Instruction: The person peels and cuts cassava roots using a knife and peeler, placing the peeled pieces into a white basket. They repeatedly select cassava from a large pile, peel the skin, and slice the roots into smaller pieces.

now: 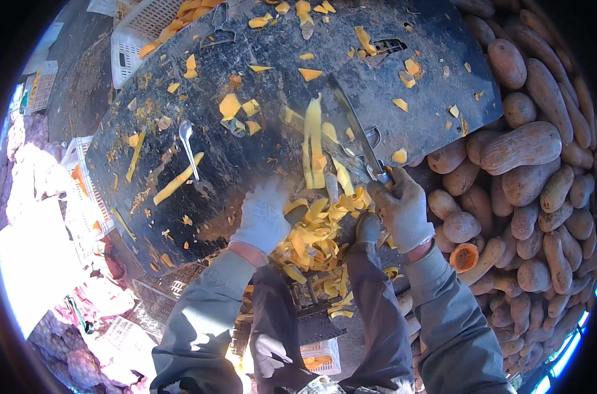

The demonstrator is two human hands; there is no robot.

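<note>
My right hand point(402, 209), in a white knit glove, grips the handle of a long knife point(355, 123) at the right part of the dark worktop point(259, 59); its blade points away from me. My left hand point(264, 209), gloved too and blurred at the fingers, is over the near edge of the worktop with nothing seen in it. Between the hands lie long squash peel strips point(314, 143), and a heap of yellow peelings point(313, 236) is below them. A peeler point(370, 140) lies partly behind the blade. A metal spoon point(187, 147) rests left of centre.
Many butternut-type squashes point(520, 147) are piled along the right, one with a cut orange end point(464, 257). A white plastic crate point(131, 44) with orange pieces stands at the upper left. Another peeler point(218, 32) lies near the far edge. Squash scraps point(229, 106) dot the worktop, which has a hole point(389, 46).
</note>
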